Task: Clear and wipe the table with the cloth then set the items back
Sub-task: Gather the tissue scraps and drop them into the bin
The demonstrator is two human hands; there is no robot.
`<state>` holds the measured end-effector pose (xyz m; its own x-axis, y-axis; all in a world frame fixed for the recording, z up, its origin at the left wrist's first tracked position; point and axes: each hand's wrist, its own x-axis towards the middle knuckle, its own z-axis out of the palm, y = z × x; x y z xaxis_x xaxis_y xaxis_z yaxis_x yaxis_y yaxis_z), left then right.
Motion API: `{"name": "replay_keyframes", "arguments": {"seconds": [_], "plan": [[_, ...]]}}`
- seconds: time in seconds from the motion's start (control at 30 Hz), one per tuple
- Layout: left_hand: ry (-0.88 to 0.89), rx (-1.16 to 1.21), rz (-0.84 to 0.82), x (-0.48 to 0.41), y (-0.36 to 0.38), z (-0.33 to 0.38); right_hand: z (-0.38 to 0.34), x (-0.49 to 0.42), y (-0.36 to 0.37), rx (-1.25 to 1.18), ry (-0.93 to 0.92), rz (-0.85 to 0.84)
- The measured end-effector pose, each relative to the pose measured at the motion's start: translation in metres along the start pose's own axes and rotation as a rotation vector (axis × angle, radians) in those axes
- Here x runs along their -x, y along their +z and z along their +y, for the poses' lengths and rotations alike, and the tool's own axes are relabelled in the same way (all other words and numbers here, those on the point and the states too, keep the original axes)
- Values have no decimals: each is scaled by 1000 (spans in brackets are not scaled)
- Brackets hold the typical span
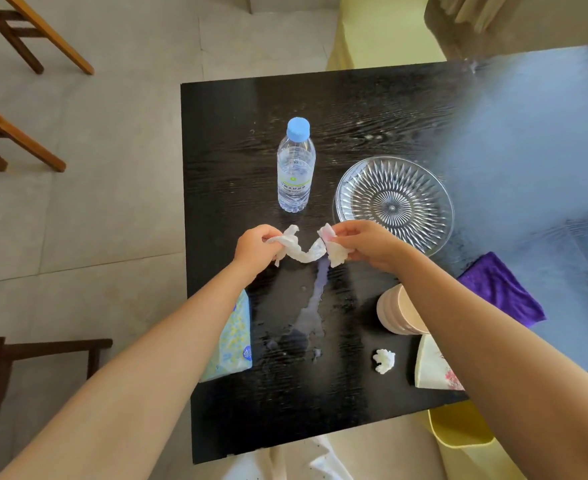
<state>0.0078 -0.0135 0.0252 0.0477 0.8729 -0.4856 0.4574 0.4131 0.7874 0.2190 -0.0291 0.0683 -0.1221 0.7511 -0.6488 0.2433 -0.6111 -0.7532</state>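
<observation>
Two hands gripped one twisted white tissue (303,249) above the black wood-grain table (354,109): the left hand (256,249) closed on one end, the right hand (365,245) pinching the other. The purple cloth (500,289), plush and folded, lay at the table's right edge, its far side lost in bluish glare. The right forearm hid part of a ribbed beige cup (394,313). A cut-glass plate (394,202) sat beside a clear plastic water bottle (296,168).

Right forearm hides part of the cup (394,315)
</observation>
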Motion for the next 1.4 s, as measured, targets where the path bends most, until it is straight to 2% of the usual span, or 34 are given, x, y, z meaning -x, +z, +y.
{"name": "replay_keyframes", "arguments": {"seconds": [0.13, 0.27, 0.4, 0.53, 0.6, 0.67, 0.77, 0.83, 0.93, 1.07, 1.13, 1.27, 1.4], "plan": [[-61, 221, -64, 12, 2, 9, 3, 7, 7, -14, -47, 26], [-71, 362, -84, 20, 1, 17, 9, -1, 30, 292, -160, 216], [-57, 389, -78, 24, -4, 25, 16, -17, 55, 490, -224, 182], [-66, 394, -65, 25, -11, 30, 25, -26, 67, 527, -211, 147], [-78, 401, -65, 25, -14, 31, 25, -25, 70, 439, -215, 156], [-79, 411, -66, 26, -17, 30, 22, -25, 69, 240, -199, 135], [-35, 350, -37, 26, -19, 29, 11, -16, 65, -82, -196, 49], [1, 311, -15, 28, -18, 31, 3, -10, 58, -213, -187, -10], [30, 317, -17, 33, -14, 39, -7, 0, 46, -296, -192, -36], [-28, 383, -140, 44, -6, 55, -16, 15, 38, -338, -207, 47], [-40, 439, -186, 50, 1, 64, -21, 28, 36, -232, -243, 96], [-6, 301, -170, 64, 14, 71, -24, 58, 23, 337, -312, 288], [8, 199, -155, 76, 23, 66, 12, 96, 16, 563, -254, 370]]}}
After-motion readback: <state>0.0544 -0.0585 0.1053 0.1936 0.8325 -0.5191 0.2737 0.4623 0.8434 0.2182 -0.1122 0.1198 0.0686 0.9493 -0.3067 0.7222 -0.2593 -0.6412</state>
